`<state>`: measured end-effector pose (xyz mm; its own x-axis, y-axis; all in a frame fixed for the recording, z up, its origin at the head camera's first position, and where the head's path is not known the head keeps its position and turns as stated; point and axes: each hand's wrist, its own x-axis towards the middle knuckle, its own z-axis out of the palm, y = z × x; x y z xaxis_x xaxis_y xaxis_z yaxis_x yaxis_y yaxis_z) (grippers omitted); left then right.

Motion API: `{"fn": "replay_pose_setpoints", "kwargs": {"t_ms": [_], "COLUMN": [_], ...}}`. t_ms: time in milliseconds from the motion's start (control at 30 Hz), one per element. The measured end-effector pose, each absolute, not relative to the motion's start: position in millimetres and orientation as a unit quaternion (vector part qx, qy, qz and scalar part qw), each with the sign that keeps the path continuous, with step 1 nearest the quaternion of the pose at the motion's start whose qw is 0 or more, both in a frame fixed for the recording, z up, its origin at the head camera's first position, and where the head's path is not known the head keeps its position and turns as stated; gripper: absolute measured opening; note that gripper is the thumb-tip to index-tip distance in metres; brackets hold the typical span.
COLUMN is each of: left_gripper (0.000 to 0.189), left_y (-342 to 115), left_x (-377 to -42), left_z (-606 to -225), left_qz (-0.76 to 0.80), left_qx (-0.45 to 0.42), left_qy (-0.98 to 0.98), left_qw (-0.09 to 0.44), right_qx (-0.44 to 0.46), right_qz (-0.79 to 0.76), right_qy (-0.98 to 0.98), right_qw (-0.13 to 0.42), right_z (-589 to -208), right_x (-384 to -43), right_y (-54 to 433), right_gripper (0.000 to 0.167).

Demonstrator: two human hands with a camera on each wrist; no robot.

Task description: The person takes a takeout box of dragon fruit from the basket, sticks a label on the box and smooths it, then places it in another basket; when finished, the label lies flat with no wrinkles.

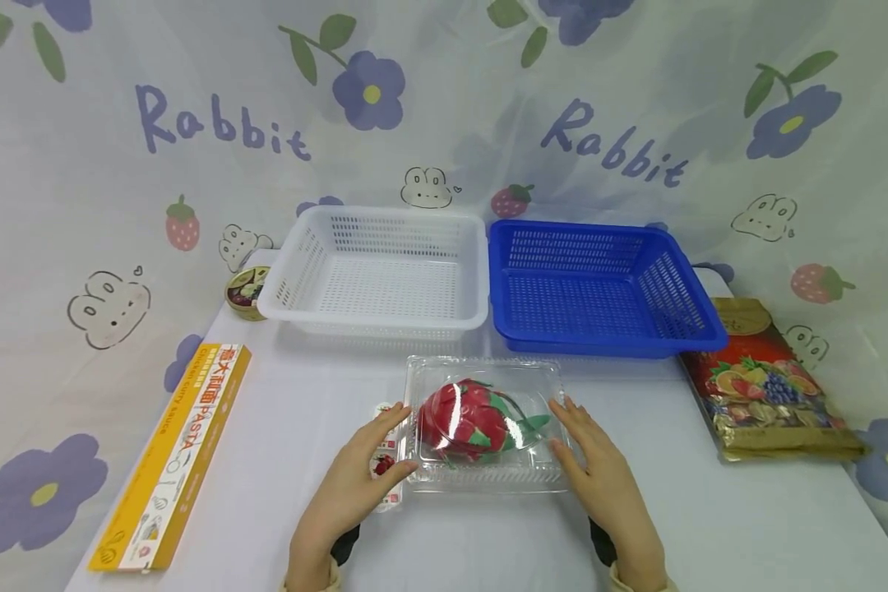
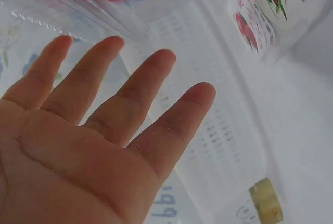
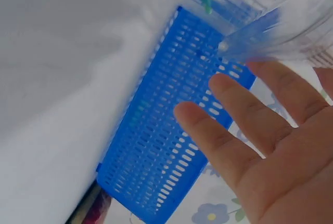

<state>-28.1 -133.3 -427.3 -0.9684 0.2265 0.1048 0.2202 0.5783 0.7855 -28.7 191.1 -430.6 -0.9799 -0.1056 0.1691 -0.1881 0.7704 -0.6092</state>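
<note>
A clear plastic box [image 1: 488, 477] stands on the table with a red dragon fruit [image 1: 459, 419] with green scales inside it. My left hand [image 1: 358, 469] is at the box's left side, fingers straight and spread. On the opposite side is my right hand [image 1: 599, 469], its fingers extended and fingertips right at the box's edge. In both wrist views the palms have nothing in them. Partly hidden behind the left hand, a white carton [image 1: 394, 496] printed with red fruit stands beside the box.
Behind the box are a white basket [image 1: 373, 316] and a blue basket [image 1: 607, 335], side by side. An orange pasta box [image 1: 173, 460] lies at left, a red and gold fruit-printed bag [image 1: 773, 386] at right. A small round tub [image 1: 244, 296] sits by the white basket.
</note>
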Motion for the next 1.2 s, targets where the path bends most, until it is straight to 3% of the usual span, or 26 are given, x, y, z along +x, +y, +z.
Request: {"fn": "replay_pose_setpoints", "kwargs": {"t_ms": [300,533,900,1200], "left_gripper": [0.053,0.056,0.089,0.097], "left_y": [-137.7,-131.8,-126.2,-129.6], "left_x": [-27.2,-32.2,-37.6,-35.8], "left_z": [-429.9,-441.4,-460.2,-462.2], "left_qz": [0.430,0.466,0.427,0.400], "left_qx": [0.062,-0.042,-0.091,-0.096], "left_qy": [0.901,0.884,0.899,0.911], "left_qw": [-0.012,0.001,-0.019,-0.021], "right_qx": [0.085,0.089,0.083,0.088], "right_qz": [0.345,0.350,0.360,0.363], "right_qy": [-0.932,-0.929,-0.925,-0.924], "right_qw": [0.075,0.079,0.087,0.082], "right_z": [-434.6,-435.9,-436.9,-438.4], "right_x": [-28.6,-28.5,-27.5,-28.4], "right_y": [194.7,194.3,196.2,195.8], "right_gripper": [0.046,0.047,0.046,0.047]}}
